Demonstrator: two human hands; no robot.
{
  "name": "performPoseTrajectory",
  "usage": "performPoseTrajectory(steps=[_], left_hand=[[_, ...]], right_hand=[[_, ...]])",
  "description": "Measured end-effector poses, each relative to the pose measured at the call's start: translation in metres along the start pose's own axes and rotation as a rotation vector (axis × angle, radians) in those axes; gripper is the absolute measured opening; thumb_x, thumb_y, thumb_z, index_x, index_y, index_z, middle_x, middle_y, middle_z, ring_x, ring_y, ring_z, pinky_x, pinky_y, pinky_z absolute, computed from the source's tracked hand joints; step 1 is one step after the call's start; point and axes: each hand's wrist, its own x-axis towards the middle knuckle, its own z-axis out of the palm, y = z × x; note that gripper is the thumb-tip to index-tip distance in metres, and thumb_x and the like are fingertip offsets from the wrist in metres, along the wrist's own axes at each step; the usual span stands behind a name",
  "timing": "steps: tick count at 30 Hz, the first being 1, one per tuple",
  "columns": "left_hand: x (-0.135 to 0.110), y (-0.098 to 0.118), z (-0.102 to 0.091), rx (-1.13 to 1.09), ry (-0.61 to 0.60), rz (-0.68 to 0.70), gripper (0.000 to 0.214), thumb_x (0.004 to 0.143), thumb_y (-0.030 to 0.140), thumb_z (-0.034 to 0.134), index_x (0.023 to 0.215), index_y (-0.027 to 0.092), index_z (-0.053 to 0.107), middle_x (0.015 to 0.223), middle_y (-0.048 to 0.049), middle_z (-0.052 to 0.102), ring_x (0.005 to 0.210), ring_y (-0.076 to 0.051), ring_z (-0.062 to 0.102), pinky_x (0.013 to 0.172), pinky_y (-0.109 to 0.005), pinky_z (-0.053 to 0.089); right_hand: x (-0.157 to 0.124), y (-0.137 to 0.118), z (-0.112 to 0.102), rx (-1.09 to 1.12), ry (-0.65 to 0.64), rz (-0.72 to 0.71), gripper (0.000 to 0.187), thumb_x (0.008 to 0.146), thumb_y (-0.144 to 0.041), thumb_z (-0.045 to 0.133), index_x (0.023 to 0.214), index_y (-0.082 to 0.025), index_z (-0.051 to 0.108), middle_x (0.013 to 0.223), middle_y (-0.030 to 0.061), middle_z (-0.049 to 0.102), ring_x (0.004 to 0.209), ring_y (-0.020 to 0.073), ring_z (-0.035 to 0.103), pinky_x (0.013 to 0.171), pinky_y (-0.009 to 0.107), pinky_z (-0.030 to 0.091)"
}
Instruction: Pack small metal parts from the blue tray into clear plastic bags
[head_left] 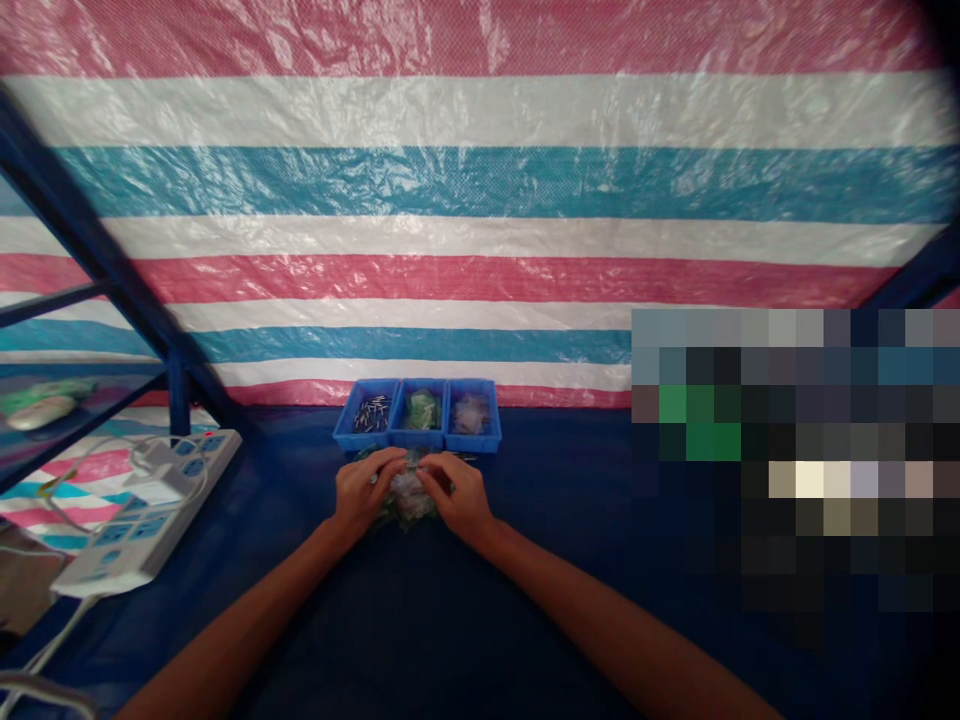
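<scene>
Head: plastic packet (407, 498) between left grip (363, 490), right grip (457, 493)

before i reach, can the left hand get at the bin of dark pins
Probably yes. The left hand rests just in front of the blue bin of dark pins, with nothing between them. Its fingers are on the clear plastic packet, though, so it would likely have to let go first.

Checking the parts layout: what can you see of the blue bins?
Three small blue plastic bins stand side by side, walls touching, on the dark blue table top, in front of the striped tarp. The left holds dark pins, the middle something green, the right something clear.
</scene>
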Motion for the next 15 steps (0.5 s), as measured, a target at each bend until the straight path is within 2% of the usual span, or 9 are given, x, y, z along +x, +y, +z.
performPoseTrajectory(steps=[9, 15], left_hand=[[-0.0033, -0.0035, -0.0005, 0.030, 0.018, 0.004, 0.023, 0.089, 0.033, 0.051, 0.091, 0.017, 0.068, 0.079, -0.0028, 0.073, 0.062, -0.012, 0.067, 0.071, -0.021, 0.053], [-0.0042, -0.0051, -0.0006, -0.013, 0.079, -0.080, 0.020, 0.088, 0.029, 0.052, 0.096, 0.017, 0.066, 0.077, -0.0020, 0.071, 0.057, -0.011, 0.064, 0.064, -0.021, 0.052]], right_hand=[[-0.0003, 0.0004, 0.0021, -0.012, -0.003, 0.010, 0.015, 0.088, -0.029, 0.051, 0.084, -0.017, 0.061, 0.070, 0.0010, 0.058, 0.060, 0.0120, 0.052, 0.060, 0.023, 0.040], [0.0004, -0.0033, -0.0001, -0.004, 0.015, 0.032, 0.020, 0.090, -0.027, 0.044, 0.081, -0.017, 0.058, 0.071, 0.0014, 0.058, 0.062, 0.0123, 0.052, 0.061, 0.023, 0.040]])
